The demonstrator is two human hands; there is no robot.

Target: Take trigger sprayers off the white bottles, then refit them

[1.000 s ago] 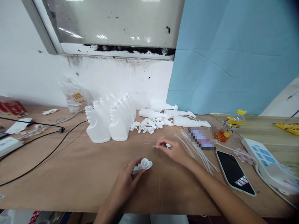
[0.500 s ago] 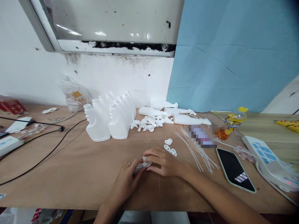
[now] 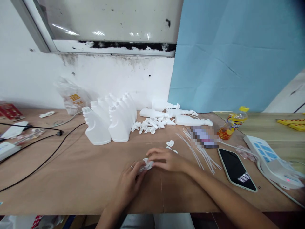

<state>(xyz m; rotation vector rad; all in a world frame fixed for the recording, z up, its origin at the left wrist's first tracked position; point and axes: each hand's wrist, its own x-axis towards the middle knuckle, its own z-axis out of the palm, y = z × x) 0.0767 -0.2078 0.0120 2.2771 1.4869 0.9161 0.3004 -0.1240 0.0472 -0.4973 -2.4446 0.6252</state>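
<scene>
Near the front middle of the table, my left hand (image 3: 130, 178) has its thumb and fingers closed on a small whitish translucent part (image 3: 147, 164). From the right, my right hand (image 3: 166, 159) touches the same part with curled fingers. The part's exact shape is too small and partly covered to tell. Just beyond my right hand lie several white rings (image 3: 170, 143), some partly hidden by it. Farther back is a pile of white spray-trigger pieces (image 3: 151, 125). Several white bottles (image 3: 96, 127) stand upright to the left of the pile.
White bottles with trigger heads (image 3: 190, 120) lie on their sides at the back. Thin white tubes (image 3: 205, 155), a phone (image 3: 237, 170), a drink bottle (image 3: 234, 124) and a power strip (image 3: 269, 159) are on the right. Black cables (image 3: 51, 155) cross the left side.
My right hand has shifted slightly up over the rings, and its fingers are a little straighter at the small part. The whole view has moved slightly.
</scene>
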